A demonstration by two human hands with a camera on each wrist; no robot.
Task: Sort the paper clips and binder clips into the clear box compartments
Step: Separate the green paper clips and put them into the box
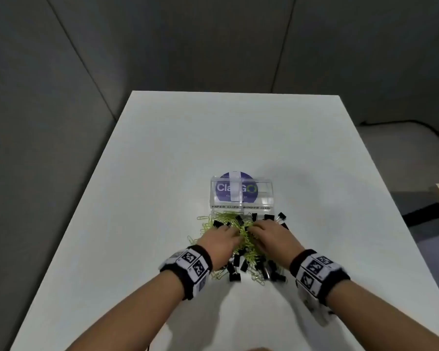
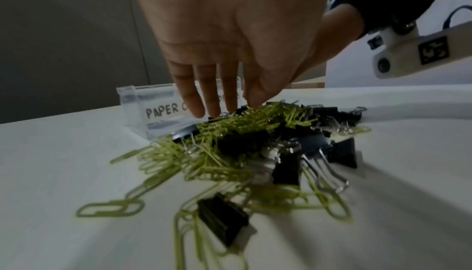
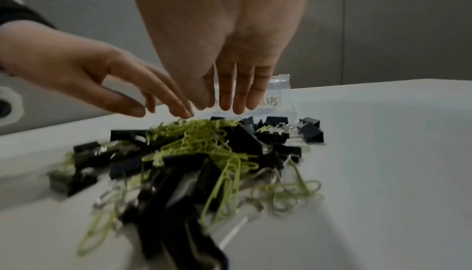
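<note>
Near the desk's (image 1: 162, 153) middle, both hands, left (image 1: 219, 243) and right (image 1: 274, 238), hovered loose-fingered, grasping nothing, over jumbled paper clips (image 1: 243, 239) and binder clips (image 1: 235, 271) pointing every way.

The head camera is looking steeply down the desk (image 1: 162, 160); both wrist cameras are peering low, close, sharing the clip pile (image 2: 242, 143).
</note>
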